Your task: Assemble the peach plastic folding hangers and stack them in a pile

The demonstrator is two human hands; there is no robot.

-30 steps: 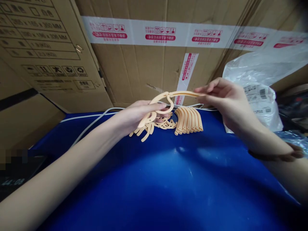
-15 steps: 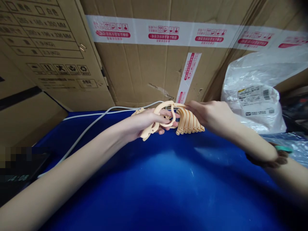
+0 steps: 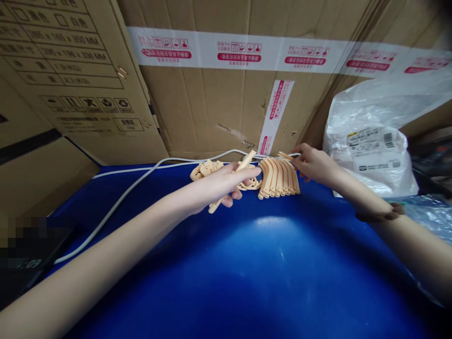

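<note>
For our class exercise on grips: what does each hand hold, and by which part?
The left hand holds a beige piece around its middle, both ends showing. The right hand pinches a slim beige strip; the gripped part is hidden.

At centre frame, the left hand (image 3: 226, 181) grips a pale piece (image 3: 248, 159); farther right, the right hand (image 3: 311, 162) pinches a slim strip (image 3: 284, 155) near curved slats (image 3: 278, 178).
</note>
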